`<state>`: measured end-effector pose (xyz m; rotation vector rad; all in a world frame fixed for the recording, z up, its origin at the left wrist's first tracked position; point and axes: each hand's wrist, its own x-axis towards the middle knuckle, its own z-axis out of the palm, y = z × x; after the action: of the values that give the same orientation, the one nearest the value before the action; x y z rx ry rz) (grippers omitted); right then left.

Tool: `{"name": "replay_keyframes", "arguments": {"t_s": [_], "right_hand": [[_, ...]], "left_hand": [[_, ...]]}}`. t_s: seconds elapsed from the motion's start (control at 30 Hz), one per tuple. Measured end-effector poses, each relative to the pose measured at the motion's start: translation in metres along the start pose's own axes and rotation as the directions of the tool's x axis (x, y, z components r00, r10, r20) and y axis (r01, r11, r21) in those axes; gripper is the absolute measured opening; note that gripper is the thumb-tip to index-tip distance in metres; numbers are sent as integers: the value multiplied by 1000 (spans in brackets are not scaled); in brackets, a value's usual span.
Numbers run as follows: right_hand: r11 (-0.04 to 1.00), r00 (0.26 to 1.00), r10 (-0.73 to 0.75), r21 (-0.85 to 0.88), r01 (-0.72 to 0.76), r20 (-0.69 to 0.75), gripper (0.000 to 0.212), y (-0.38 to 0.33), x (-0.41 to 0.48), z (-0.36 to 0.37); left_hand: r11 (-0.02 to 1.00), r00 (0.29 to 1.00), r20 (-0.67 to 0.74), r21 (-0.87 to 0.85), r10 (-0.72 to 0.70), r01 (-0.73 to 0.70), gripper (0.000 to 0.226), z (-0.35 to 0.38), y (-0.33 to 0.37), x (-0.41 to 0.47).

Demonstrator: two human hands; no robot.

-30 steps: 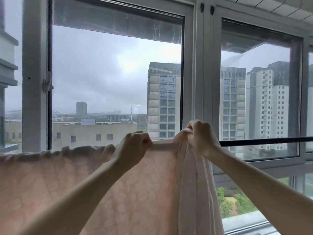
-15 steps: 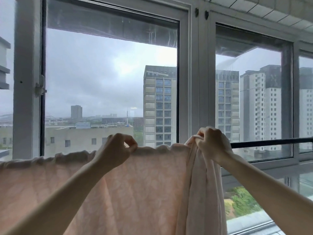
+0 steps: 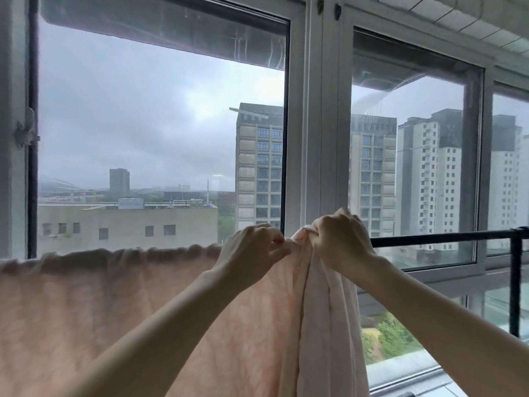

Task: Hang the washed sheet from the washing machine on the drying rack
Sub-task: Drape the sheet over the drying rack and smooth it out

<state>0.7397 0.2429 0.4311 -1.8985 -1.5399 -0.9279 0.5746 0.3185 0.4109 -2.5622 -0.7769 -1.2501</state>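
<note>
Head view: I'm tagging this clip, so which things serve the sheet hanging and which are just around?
Job: sheet, drying rack, left hand and right hand, both gripping the sheet's top edge.
Just there: window frame, window latch, buildings outside.

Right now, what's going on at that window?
A person is hanging a pale pink patterned sheet over a black metal drying-rack rail by the window. The left hand pinches its top edge; the right hand, close beside, grips a bunched part. Left of the hands the sheet is spread along the rail.

Pale pink sheet (image 3: 120, 305), black rack bar (image 3: 435, 239)
</note>
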Motion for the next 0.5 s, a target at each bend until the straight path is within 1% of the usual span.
{"name": "replay_keyframes", "arguments": {"t_s": [0.07,0.13,0.23,0.3,0.4,0.5], "right_hand": [[999,999,-36,37,36,23,27,2,3,0],[996,997,-82,47,81,6,20,6,4,2],[988,995,-94,117,97,-29,18,17,6,5],[982,996,-80,167,84,-31,18,27,10,5],[975,998,-40,217,51,-55,16,47,19,0],[973,996,1,232,19,-88,19,71,29,-9]], "left_hand": [[994,993,-53,2,-109,109,26,4,2,0],[977,975,-72,-27,-212,210,22,2,3,1],[937,943,-3,-116,-332,330,12,-9,4,7],[920,928,4,-127,-373,371,14,-11,6,8],[896,900,-43,-130,-433,425,19,-7,6,5],[884,887,-54,-130,-459,450,18,-9,6,3]]}}
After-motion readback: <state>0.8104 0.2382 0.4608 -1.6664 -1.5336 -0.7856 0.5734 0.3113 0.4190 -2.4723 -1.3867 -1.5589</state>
